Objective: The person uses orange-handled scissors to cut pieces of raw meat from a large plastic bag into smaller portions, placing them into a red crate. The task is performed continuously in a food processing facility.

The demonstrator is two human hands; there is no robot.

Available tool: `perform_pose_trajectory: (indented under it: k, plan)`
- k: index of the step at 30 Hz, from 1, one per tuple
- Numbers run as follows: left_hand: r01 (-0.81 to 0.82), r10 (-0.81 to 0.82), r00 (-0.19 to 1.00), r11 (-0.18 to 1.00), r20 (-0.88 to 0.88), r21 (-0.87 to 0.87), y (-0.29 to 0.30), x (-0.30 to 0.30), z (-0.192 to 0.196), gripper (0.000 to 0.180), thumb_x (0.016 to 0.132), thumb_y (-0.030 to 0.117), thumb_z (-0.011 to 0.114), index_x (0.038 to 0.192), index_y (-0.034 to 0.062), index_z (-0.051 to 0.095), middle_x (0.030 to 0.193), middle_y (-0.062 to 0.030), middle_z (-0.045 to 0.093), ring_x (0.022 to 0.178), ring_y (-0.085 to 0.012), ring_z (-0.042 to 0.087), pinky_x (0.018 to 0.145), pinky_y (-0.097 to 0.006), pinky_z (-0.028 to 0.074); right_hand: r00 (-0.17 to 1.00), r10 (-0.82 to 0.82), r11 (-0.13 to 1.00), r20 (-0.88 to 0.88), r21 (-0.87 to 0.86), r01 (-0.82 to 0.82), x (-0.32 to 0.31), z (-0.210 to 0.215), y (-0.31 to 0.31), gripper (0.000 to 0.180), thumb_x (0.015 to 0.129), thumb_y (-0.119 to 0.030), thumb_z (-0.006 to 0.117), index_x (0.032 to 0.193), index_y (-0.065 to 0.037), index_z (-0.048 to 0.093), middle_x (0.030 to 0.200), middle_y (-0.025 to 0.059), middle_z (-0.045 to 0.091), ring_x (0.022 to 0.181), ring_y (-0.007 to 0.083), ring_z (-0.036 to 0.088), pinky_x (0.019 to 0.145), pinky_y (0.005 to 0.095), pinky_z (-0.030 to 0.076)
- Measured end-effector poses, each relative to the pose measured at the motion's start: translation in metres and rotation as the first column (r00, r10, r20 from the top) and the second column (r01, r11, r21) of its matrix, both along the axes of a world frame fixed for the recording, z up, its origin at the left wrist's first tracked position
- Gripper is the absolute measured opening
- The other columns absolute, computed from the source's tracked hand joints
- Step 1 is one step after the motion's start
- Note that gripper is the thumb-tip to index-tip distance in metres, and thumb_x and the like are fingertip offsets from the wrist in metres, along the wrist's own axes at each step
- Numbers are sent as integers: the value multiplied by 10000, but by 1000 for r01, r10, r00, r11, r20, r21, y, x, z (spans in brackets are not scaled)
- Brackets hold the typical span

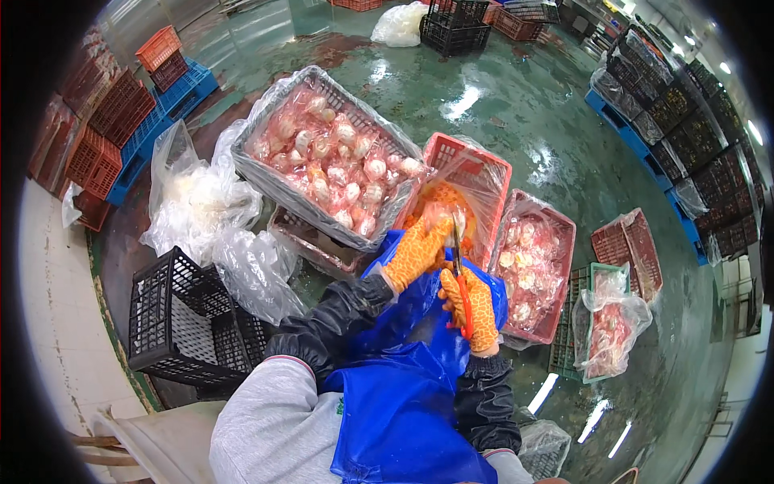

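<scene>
My left hand (421, 248), in an orange patterned glove, closes around a small pale pinkish piece (438, 214), partly blurred, over the red crate (498, 181) in front of me. Scissors (465, 298) with red handles are in my gloved right hand (477, 313); their blades point up and away, close beside the left hand's fingers. Orange pieces (450, 196) lie inside that plastic-lined red crate. To its left, a tilted grey lined crate (302, 189) holds many pale rounded pieces with red on them. A second red crate (562, 278), on the right, holds similar pieces.
Clear plastic bags (197, 194) and a black crate (189, 310) are at my left. Further right are a green crate (592, 355) with bagged pieces and an emptier red crate (633, 246). Stacked crates on blue pallets (645, 153) line both sides of the wet green floor (524, 105).
</scene>
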State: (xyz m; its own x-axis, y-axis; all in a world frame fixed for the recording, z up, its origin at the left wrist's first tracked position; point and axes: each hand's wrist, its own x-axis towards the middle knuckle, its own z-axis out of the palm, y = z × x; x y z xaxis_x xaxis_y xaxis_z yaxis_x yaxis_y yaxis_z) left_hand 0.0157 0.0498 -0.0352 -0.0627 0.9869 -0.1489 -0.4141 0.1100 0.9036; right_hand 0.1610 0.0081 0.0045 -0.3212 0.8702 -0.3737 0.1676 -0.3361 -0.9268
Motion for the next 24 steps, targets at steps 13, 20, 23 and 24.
perform_pose_trajectory:
  k: [13, 20, 23, 24]
  plan:
    - [27, -4, 974, 995, 227, -101, 9, -7, 5, 214, 898, 288, 501, 904, 87, 573, 577, 8, 514, 390, -58, 385, 335, -197, 262, 674, -62, 882, -736, -356, -308, 12, -25, 12, 692, 909, -539, 323, 1231, 65, 427, 666, 28, 497, 466, 64, 410, 427, 188, 401]
    - [-128, 152, 954, 986, 258, -106, 17, 0, -13, 184, 912, 265, 499, 1011, 114, 535, 662, 30, 521, 447, -41, 403, 353, -185, 306, 534, -193, 861, -823, -403, -311, 1, -38, 15, 717, 890, -578, 323, 1201, 57, 437, 639, 28, 455, 440, 60, 367, 396, 198, 318]
    - [-82, 120, 951, 987, 286, -140, 17, -1, -6, 157, 887, 239, 547, 984, 115, 551, 604, 30, 501, 436, -52, 427, 334, -197, 279, 524, -272, 823, -807, -478, -308, 4, -42, 22, 691, 893, -569, 328, 1185, 46, 451, 641, 32, 452, 433, 68, 368, 395, 201, 325]
    - [-23, 38, 945, 999, 325, -48, 19, -5, -14, 165, 893, 241, 539, 1001, 117, 539, 599, 28, 484, 442, -56, 425, 343, -202, 274, 458, -289, 805, -840, -473, -358, 5, -45, 25, 682, 897, -559, 328, 1187, 47, 448, 660, 52, 471, 424, 83, 370, 390, 207, 332]
